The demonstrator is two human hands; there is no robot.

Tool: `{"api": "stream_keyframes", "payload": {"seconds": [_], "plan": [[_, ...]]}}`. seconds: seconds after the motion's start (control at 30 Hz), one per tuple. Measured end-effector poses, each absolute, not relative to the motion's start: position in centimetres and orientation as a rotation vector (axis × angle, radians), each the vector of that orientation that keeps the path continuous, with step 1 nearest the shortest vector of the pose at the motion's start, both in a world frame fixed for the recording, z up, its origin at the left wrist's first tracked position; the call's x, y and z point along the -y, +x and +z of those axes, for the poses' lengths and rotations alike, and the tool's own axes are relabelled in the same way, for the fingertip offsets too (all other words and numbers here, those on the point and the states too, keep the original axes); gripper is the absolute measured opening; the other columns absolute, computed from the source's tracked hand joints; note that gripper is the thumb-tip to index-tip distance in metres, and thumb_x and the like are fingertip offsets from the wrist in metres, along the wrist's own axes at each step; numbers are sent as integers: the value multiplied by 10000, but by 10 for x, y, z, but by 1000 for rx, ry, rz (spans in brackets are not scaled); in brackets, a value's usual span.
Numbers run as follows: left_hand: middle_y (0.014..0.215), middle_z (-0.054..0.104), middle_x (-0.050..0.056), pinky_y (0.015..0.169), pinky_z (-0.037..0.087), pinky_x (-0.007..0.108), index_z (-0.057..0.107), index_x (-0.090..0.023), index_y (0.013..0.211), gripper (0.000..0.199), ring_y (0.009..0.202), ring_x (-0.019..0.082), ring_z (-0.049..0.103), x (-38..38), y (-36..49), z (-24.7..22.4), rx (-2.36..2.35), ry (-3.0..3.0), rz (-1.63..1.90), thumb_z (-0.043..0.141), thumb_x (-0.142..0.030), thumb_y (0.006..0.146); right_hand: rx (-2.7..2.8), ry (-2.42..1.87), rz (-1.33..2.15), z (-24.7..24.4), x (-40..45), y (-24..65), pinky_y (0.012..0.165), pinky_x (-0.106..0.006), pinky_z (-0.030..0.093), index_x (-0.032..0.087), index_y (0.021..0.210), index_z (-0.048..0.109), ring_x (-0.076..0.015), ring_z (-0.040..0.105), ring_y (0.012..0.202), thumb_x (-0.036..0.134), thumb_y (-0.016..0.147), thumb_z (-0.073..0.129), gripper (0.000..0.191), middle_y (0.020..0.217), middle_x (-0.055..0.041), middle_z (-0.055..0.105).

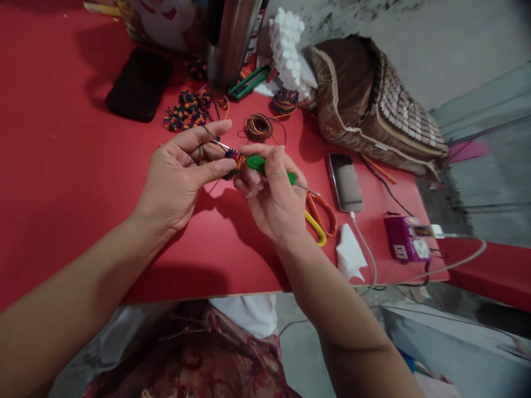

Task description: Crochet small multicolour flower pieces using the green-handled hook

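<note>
Above the red table, my right hand [276,190] grips a crochet hook [256,163] by its green handle, its thin metal shaft pointing left toward my left hand. Between the thumb and fingers of my left hand [182,171] is a small multicoloured crochet piece [235,160], and a dark strand runs over the raised index finger. The hook's shaft meets the top of the piece; the exact loops are too small to tell. Just behind lie a coil of mixed yarn [258,127], a second yarn ball [284,101] and a dark-and-orange crocheted heap [186,110].
A black phone [140,84] lies back left, near a metal bottle [232,44]. Scissors [323,215], a charging phone [345,182], white tissue [350,252] and a purple power box [406,237] are on the right. A brown bag [373,99] stands behind them.
</note>
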State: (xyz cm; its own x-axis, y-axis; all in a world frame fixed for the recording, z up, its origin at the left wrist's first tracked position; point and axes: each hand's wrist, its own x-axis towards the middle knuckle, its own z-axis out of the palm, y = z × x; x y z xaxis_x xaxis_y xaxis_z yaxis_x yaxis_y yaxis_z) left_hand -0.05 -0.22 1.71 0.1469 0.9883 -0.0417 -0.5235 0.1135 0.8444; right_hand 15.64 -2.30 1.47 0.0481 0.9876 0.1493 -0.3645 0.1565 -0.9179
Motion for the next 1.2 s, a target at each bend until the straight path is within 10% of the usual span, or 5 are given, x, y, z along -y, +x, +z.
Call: {"api": "stream_keyframes", "payload": {"seconds": [0.27,0.8,1.2], "plan": [[1098,867,-13,984,711,323,915,-304,1145,558,1192,233,832,3,2,12,-741,826,1292,1052,3,700,987,-864,1217,7,14,163,572,-278,503,319,1004,865,-133,461,612,820,1063,746,518,683,57,422],[838,775,-71,904,653,362,851,-330,1180,548,854,170,737,3,6,10,-770,799,1335,999,-15,757,1000,-900,1192,2,23,157,577,-290,447,297,1033,880,-129,433,614,750,1086,766,470,713,51,482],[781,767,-64,839,664,349,855,-292,1122,583,758,163,743,10,7,18,-796,795,1216,1118,-134,626,1482,-1098,545,6,46,164,1086,-447,656,319,1221,904,-256,785,1091,543,1174,721,293,1170,-67,840]]}}
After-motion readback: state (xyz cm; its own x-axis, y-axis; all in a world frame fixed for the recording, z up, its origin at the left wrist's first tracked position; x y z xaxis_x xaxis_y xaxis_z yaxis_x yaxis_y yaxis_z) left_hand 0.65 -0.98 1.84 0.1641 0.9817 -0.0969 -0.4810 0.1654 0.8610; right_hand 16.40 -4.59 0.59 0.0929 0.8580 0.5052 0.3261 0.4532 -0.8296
